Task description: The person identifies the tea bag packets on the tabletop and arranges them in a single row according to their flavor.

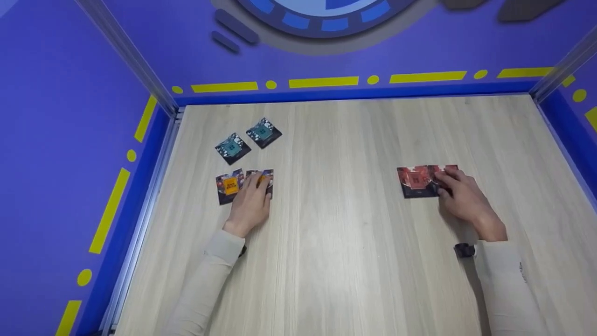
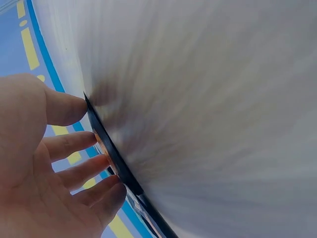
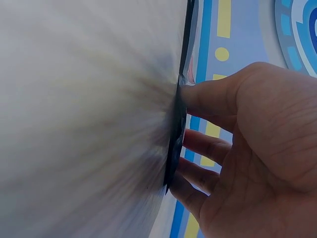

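From my remote seat I look down through the head camera at a pale wood-grain worktop (image 1: 345,224) boxed in by purple walls (image 1: 60,121) with yellow dashes.

My left hand (image 1: 250,203) lies on the left part of the worktop, fingers straight, pressing down on an orange-marked card (image 1: 266,179). A second orange card (image 1: 229,186) lies touching it on its left side, uncovered. In the left wrist view the fingertips (image 2: 101,162) touch the card's thin dark edge (image 2: 116,161); the grip is flat and released, not curled round anything.

Beyond those, nearer the back wall, two teal-centred cards (image 1: 232,148) (image 1: 264,132) lie tilted like diamonds, just beside each other and apart from the hand.

My right hand (image 1: 459,196) rests well apart on the right part of the worktop, fingers on the right-hand card of a pair of red cards (image 1: 416,181) lying side by side. The right wrist view shows the thumb and fingertips (image 3: 190,96) meeting that card's dark edge (image 3: 177,126); whether the grip pinches it or only presses, I cannot tell.

A dark band (image 1: 464,250) sits at the right wrist, above a light sleeve (image 1: 506,284).
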The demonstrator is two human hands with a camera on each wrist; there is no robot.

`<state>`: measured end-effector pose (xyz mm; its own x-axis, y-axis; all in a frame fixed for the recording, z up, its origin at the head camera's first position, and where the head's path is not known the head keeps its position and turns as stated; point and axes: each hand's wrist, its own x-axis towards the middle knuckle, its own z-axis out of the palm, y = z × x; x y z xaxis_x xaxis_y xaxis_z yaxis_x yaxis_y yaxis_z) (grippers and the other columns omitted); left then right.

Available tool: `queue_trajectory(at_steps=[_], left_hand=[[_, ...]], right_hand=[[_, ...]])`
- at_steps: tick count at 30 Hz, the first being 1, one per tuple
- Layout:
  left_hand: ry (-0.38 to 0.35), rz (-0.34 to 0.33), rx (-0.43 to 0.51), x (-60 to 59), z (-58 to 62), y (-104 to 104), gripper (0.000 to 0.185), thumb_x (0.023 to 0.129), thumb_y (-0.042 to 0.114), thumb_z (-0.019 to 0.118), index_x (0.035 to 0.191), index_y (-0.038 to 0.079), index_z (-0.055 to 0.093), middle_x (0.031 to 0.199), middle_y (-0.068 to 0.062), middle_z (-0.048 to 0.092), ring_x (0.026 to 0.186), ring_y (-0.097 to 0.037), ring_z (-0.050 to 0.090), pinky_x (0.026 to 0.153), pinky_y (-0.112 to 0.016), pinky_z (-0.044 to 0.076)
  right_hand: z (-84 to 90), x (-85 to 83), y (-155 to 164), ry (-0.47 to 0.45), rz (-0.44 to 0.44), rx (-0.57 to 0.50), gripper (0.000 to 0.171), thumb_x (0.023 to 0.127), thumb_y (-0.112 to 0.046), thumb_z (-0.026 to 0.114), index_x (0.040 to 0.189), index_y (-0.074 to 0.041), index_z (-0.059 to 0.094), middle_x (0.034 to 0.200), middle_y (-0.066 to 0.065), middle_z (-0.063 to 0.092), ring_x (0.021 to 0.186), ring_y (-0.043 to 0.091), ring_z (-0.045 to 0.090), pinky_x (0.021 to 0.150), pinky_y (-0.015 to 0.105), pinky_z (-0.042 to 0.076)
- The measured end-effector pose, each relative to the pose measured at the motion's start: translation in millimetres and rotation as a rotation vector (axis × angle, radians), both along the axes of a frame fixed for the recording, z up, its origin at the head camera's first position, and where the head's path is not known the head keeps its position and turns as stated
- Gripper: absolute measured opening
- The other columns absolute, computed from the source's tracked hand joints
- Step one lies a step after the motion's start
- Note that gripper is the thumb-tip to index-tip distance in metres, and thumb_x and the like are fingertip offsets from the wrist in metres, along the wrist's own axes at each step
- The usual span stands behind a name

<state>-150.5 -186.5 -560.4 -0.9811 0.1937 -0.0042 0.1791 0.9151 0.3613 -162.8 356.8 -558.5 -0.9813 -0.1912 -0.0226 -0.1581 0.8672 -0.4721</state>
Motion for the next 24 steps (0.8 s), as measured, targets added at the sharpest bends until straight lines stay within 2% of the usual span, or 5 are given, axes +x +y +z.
queue_trajectory(at_steps=[13,19,24], left_hand=[[0.041,-0.050,-0.034,-0.8,-3.9,11,0.047,0.109,0.019,0.058,0.153,0.003,0.056,0.160,-0.024,0.047,0.150,-0.045,0.043,0.121,-0.057,0.042],[-0.008,-0.042,-0.049,-3.3,0.6,20,0.048,0.111,0.024,0.055,0.156,0.007,0.054,0.163,-0.021,0.044,0.152,-0.043,0.041,0.123,-0.057,0.039],[-0.002,-0.064,-0.065,-5.0,1.0,29,0.047,0.112,0.023,0.054,0.156,0.007,0.054,0.163,-0.021,0.044,0.152,-0.043,0.041,0.123,-0.057,0.040]], right_hand=[[-1.6,1.4,1,0.020,0.011,0.003,0.051,0.103,-0.006,0.060,0.151,0.008,0.053,0.159,0.034,0.040,0.139,0.063,0.039,0.111,0.077,0.035],[-0.4,1.7,-1,-0.010,-0.005,0.004,0.052,0.104,-0.007,0.059,0.153,0.006,0.051,0.162,0.034,0.037,0.143,0.061,0.036,0.112,0.077,0.034],[0.2,2.6,0,-0.011,-0.009,0.003,0.052,0.104,-0.007,0.059,0.154,0.007,0.050,0.162,0.034,0.037,0.143,0.060,0.036,0.112,0.077,0.033]])
